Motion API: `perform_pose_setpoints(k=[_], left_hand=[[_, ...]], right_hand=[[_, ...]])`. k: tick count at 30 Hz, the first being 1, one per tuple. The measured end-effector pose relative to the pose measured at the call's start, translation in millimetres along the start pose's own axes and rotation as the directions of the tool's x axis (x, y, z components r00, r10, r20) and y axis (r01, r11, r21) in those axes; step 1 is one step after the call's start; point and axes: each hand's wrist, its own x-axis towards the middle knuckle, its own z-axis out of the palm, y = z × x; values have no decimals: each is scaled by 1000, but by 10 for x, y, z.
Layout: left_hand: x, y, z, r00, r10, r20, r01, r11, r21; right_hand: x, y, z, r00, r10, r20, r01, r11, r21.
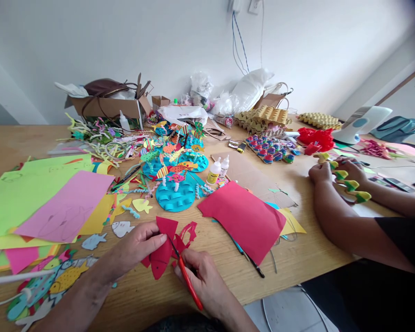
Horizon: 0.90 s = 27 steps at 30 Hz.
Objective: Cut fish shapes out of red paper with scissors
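Observation:
My left hand (pixel 143 244) pinches a red paper piece (pixel 162 258) with a fish outline and an eye drawn on it. Red-handled scissors (pixel 189 282) are in my right hand (pixel 201 276), their blades at the right edge of that piece. A thin red offcut (pixel 190 233) curls up just beyond the blades. To the right lies a large red sheet (pixel 244 219), with a brush (pixel 257 268) partly under it. A yellow fish cutout (pixel 142 205) and a white fish cutout (pixel 122 228) rest beyond my left hand.
Blue discs (pixel 175 196) with colourful fish stand ahead, beside glue bottles (pixel 213 172). Coloured sheets (pixel 38 193) and fish cutouts (pixel 69 279) lie left. At right, another person's hands (pixel 321 174) hold painted egg-carton pieces (pixel 352 185). Egg cartons (pixel 263 119) and a box (pixel 103 110) are behind.

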Motion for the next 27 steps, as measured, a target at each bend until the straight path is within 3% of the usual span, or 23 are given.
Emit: perform_pose_setpoints(k=[11, 18, 27], left_hand=[[5, 4, -57, 1000, 21, -15, -20, 999, 37], [9, -48, -17, 999, -41, -17, 39, 992, -120], [4, -95, 9, 999, -40, -23, 36, 991, -128]], right_hand=[[15, 4, 15, 1000, -1, -20, 2, 1000, 23], [15, 25, 24, 998, 55, 36, -58, 992, 108], [10, 25, 20, 999, 48, 14, -50, 991, 120]])
